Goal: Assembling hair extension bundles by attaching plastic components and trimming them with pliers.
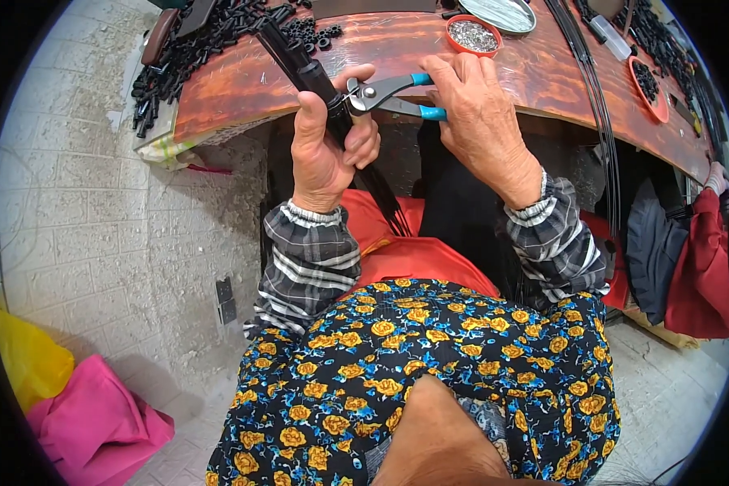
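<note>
My left hand point(328, 150) is wrapped round a black umbrella frame point(316, 77), a slim bundle of dark ribs and shaft that slants from the table edge down toward my lap. In my right hand point(482, 113) are pliers point(377, 95) with blue-sleeved handles, its fingers closed on them. The handles are spread apart. The metal jaws touch the frame's black collar, just beside my left thumb and forefinger. What lies between the jaws is too small to make out. Thin rib ends point(395, 217) stick out below my left hand, over red cloth.
On the reddish wooden table point(397, 50) are heaps of small black parts point(194, 69), a red dish of small metal pieces point(473, 36) and a red dish of black parts point(646, 79). Long black rods point(595, 97) hang over the table edge. Another person's red sleeve point(705, 259) shows at right.
</note>
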The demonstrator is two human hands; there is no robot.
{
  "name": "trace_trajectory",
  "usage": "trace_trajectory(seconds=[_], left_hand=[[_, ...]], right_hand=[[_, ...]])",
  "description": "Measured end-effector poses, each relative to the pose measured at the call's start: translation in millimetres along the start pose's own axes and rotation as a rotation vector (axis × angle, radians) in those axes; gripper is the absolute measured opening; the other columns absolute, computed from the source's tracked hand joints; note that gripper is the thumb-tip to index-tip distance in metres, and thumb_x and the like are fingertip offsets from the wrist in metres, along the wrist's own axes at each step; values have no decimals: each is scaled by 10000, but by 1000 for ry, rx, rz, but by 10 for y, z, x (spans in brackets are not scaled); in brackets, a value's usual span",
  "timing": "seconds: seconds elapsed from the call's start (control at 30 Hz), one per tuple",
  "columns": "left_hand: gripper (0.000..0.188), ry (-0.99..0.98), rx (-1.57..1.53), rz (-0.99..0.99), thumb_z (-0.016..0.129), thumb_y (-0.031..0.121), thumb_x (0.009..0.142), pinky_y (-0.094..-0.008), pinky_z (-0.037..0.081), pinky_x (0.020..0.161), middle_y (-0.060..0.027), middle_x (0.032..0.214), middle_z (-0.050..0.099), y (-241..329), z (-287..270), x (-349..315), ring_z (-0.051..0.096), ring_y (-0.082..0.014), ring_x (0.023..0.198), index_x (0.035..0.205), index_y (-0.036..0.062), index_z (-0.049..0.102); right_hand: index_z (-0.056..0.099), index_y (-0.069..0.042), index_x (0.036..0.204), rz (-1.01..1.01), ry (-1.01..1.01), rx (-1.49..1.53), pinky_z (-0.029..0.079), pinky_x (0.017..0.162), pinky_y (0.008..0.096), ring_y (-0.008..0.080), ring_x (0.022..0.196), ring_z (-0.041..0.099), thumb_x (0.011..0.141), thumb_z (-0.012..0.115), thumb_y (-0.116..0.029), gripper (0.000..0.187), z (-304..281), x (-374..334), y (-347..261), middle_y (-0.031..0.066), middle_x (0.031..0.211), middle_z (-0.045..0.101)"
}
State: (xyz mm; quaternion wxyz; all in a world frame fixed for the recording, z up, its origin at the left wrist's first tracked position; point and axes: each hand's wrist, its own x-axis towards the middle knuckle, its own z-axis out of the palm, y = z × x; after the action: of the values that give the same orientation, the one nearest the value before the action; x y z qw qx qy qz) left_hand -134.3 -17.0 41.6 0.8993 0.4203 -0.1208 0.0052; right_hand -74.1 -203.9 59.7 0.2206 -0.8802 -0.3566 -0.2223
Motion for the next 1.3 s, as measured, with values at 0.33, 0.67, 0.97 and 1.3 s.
trace_trajectory(seconds=[0.33,0.67,0.97,1.3], left_hand=[[834,42,66,25,501,661,849,-213,285,407,27,569,417,-7,44,-26,343,-54,429,1347,-2,413],[642,49,244,-52,713,275,836,-232,248,393,39,512,353,-28,288,-98,324,-60,392,1304,-44,412],[606,84,204,-38,720,179,821,-230,272,383,30,547,394,-8,228,-87,318,-50,405,1299,-47,426],[414,39,63,-37,748,144,788,-210,261,404,12,592,503,-78,299,-85,380,-36,442,1099,-74,582]], right_hand=[[645,-117,1002,-303,102,-68,486,619,383,270,767,606,741,733,-175,282,-306,277,298,75,802,584],[558,63,1102,431,-1596,1129,405,420,257,107,474,547,654,809,-153,557,-563,353,501,47,601,572],[547,-8,1068,-417,-186,-60,466,696,421,368,796,586,659,597,-30,413,-742,169,283,151,853,591],[523,35,1129,55,-984,588,469,664,365,265,763,602,760,631,-219,461,-733,44,342,147,833,583]])
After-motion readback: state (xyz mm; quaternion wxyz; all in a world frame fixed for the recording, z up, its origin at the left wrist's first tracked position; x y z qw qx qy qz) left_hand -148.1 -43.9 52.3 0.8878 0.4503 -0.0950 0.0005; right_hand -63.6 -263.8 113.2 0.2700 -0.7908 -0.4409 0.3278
